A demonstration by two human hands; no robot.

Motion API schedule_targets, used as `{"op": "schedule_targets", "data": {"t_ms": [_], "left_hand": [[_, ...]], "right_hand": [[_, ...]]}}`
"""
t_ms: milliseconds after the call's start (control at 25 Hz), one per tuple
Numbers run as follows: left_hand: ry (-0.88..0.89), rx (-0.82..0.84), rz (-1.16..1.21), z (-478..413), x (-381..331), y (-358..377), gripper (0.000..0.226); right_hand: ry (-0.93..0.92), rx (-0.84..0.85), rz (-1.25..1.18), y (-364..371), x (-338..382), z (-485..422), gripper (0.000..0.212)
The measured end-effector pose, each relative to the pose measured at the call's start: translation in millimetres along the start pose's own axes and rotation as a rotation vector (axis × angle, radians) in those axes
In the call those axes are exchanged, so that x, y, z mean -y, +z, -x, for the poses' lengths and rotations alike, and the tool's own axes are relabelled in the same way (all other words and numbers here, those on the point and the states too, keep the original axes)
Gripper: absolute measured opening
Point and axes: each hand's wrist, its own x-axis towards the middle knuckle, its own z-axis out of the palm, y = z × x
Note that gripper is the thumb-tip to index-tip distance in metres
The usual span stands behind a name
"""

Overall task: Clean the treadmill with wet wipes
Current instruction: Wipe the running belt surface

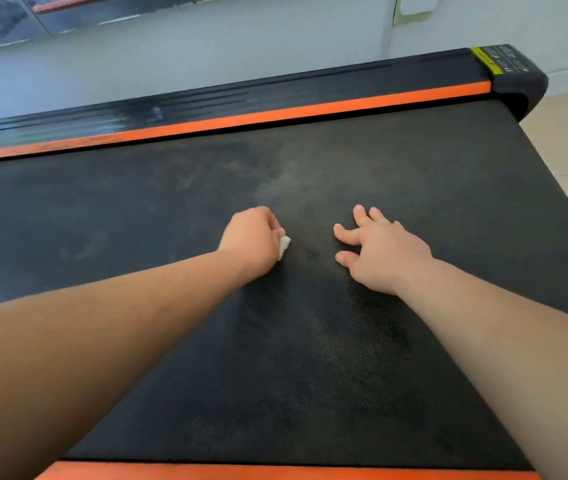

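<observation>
Both forearms stretch across the treadmill belt (310,358) toward the far orange rail (275,116). Short of that rail, the left hand (251,237) curls round a wadded wet wipe (284,245) pressed to the belt. The right hand (379,247), equally short of it, lies flat with fingers spread, holding nothing, likely bracing. A pale dusty smear (282,181) sits between wipe and rail. Firm, overlapping strokes toward the rail should lift it, refolding the wipe as it soils.
</observation>
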Motion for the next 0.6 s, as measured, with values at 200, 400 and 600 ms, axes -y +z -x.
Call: {"op": "schedule_targets", "data": {"t_ms": [200,400,600], "left_hand": [[0.1,0.011,-0.012,-10.7,-10.6,-1.3,0.012],[0.123,0.119,-0.046,-10.9,-11.6,-10.2,0.018],[0.144,0.115,0.015,-12.4,-6.6,-11.5,0.004]], "right_hand": [[-0.035,-0.003,0.033,-3.7,0.2,-0.1,0.055],[-0.024,0.027,0.014,-7.2,1.9,3.6,0.055],[-0.002,0.028,-0.022,-10.1,4.1,4.0,0.055]]}}
